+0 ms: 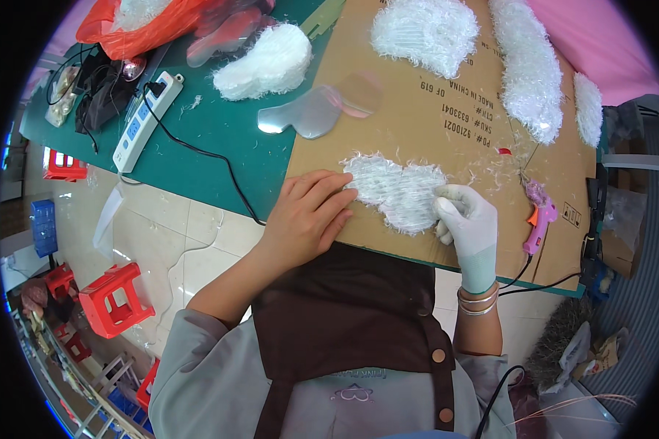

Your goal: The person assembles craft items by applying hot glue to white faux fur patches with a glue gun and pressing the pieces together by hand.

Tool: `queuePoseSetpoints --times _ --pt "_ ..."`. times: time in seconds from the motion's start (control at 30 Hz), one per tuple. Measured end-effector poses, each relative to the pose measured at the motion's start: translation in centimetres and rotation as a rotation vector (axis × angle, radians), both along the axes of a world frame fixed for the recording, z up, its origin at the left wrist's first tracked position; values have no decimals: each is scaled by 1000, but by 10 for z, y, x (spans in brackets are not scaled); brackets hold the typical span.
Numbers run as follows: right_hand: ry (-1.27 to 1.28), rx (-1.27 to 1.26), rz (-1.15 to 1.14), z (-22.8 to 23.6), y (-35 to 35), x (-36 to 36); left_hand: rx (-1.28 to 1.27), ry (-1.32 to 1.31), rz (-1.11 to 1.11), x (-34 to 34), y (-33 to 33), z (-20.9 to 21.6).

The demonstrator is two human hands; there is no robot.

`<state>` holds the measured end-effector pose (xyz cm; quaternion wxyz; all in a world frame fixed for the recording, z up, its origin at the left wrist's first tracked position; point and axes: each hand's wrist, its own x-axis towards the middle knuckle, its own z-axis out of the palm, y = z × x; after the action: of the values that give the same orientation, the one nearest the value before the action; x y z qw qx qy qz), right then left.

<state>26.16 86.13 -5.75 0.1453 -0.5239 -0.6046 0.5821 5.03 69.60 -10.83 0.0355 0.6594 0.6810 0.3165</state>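
Observation:
A small white piece of shaggy, tinsel-like material (403,192) lies flat on the cardboard near its front edge. My bare left hand (311,212) rests at the piece's left side, fingers stretched out and their tips touching its edge. On the opposite side, my right hand (467,219), in a white glove, pinches the right edge between thumb and fingers. Just beyond the piece are clear, curved plastic cut-outs (307,113). To the right lies a pink glue gun (539,216) with an orange trigger.
The cardboard sheet (329,73) covers part of a green table mat (205,146). More white shaggy pieces (425,33) and a stack (267,62) lie farther back. A white power strip (148,121) with a black cable sits left. Red stools (116,300) stand on the floor.

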Motion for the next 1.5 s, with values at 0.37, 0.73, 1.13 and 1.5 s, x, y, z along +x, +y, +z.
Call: queuePoseSetpoints --times 0.37,0.73,1.13,1.5 --pt "-31 68 11 -4 -5 1 -22 -45 -114 23 16 10" --pt "-21 133 40 -4 -5 3 -244 144 -225 43 24 9" --pt "-62 222 81 -19 0 13 -179 191 -222 43 26 12" --pt "-519 662 -273 -37 81 187 -198 267 -251 44 25 17"
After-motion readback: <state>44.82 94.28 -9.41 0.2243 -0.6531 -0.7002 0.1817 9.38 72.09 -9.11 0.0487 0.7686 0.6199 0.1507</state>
